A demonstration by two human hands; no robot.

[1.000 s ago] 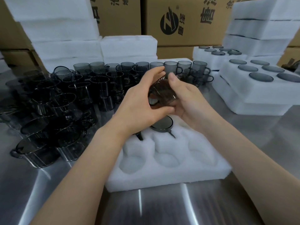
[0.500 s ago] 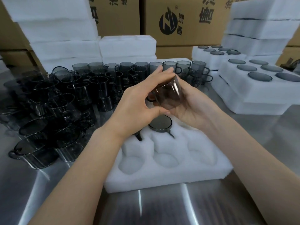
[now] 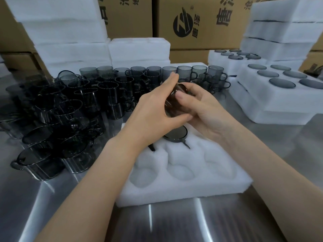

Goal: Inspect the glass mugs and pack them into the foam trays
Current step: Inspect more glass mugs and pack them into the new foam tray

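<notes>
1. I see both hands raised above the foam tray [image 3: 183, 187], closed around one smoked glass mug [image 3: 174, 102] held tilted between them.
2. My left hand [image 3: 153, 112] wraps the mug from the left, fingers over its top and thumb beneath it.
3. My right hand [image 3: 201, 109] cups it from the right, the thumb pressed on the glass wall.
4. The foam tray lies on the steel surface [image 3: 52, 206] directly below the hands; one packed mug [image 3: 176, 135] sits in a back cavity, just under the held mug, and the three near cavities are bare foam.
5. A crowd of loose mugs [image 3: 73, 109] stands and lies on the surface to the left and behind the hands.
6. To the right, well apart from the hands, filled trays [image 3: 279, 95] are stacked with mug bases showing.
7. Stacks of foam [image 3: 70, 32] and cardboard boxes [image 3: 192, 23] line the back.
</notes>
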